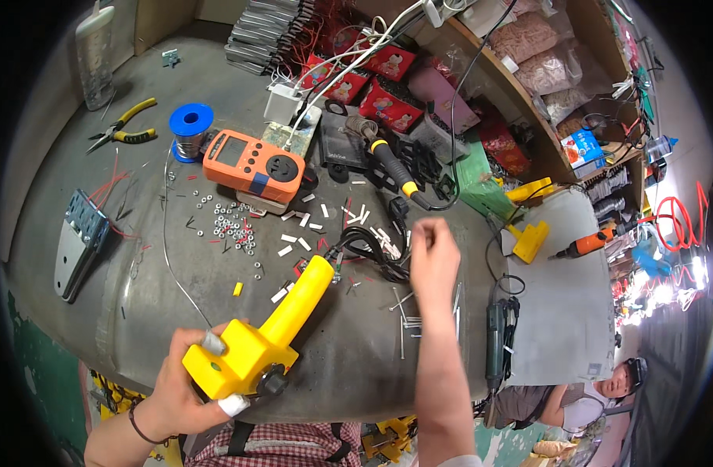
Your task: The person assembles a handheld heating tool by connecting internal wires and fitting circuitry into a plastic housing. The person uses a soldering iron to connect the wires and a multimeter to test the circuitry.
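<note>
The left hand (176,389) is grasping a yellow casing (243,354) over the desk's (142,311) near edge, its fingers closing around the boxy end while thumb and forefinger are wearing pale covers. The casing's handle is pointing away toward the desk's middle, and a black knob (273,380) is jutting from its side. The right hand (434,261) is hovering over the right half of the desk with its fingers bending inward; whether they are pinching anything, I cannot tell.

Just beside that hand, toward the middle, a black cable (372,251) is lying in coils. Beyond it, toward the far edge, a soldering iron (394,167) is resting tip-first in a wire coil. An orange meter (253,165) is sitting between the desk's middle and the far edge, with small nuts (232,226) scattering in front of it. To its left a blue spool (190,121) is standing, and a thin wire (183,287) is running from there toward the left hand. Pliers (127,124) are lying nearer the far left corner, while a grey shell (80,243) is lying by the left edge.
</note>
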Tool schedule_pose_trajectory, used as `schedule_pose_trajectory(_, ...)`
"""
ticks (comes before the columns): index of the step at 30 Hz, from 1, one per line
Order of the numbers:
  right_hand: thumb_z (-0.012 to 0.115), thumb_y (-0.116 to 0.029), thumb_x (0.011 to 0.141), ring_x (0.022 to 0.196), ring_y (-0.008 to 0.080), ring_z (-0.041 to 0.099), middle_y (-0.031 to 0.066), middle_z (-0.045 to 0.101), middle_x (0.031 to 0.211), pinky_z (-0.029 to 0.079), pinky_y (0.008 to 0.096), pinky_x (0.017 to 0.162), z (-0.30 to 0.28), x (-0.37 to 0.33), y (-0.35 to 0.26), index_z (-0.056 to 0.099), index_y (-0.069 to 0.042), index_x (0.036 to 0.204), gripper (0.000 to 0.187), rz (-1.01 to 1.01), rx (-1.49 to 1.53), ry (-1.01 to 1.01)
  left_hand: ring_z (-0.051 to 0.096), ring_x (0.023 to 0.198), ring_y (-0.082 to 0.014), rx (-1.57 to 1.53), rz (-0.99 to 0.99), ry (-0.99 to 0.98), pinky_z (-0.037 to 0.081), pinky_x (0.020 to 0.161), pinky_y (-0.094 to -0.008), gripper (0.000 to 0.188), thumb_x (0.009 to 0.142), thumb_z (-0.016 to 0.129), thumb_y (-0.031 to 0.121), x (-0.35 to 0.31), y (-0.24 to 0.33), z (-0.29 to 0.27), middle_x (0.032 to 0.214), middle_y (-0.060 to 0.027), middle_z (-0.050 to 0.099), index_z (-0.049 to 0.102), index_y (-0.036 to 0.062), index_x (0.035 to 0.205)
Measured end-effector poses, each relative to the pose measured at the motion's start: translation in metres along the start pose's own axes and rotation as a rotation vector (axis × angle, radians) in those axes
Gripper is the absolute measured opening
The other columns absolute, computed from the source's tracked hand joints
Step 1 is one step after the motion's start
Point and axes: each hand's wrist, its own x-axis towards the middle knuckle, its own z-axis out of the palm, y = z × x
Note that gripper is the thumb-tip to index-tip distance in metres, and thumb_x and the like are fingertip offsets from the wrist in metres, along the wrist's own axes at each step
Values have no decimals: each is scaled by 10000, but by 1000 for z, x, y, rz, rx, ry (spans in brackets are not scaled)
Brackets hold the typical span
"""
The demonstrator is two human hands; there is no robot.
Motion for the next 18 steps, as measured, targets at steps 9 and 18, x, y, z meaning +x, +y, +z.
schedule_pose_trajectory(9, 580, 24, 791, 1007, 394, 571, 215, 584, 1118, 471, 441, 844, 35, 34, 40, 452, -120, 1310, 554, -425, -99, -216, 496, 1153, -207, 54, -278, 109, 393, 991, -343, 629, 838, 638, 79, 28, 31, -38, 1213, -103, 489, 289, 60, 1362)
schedule_pose_trajectory(18, 664, -29, 776, 903, 335, 578, 157, 584, 963, 455, 364, 821, 28, 24, -78, 555, -51, 1198, 436, -539, 255, -351, 512, 1060, -353, 1288, 244, 128, 446, 898, -415, 379, 705, 673, 25, 32, 61, -50, 1166, -145, 520, 596, 61, 1075)
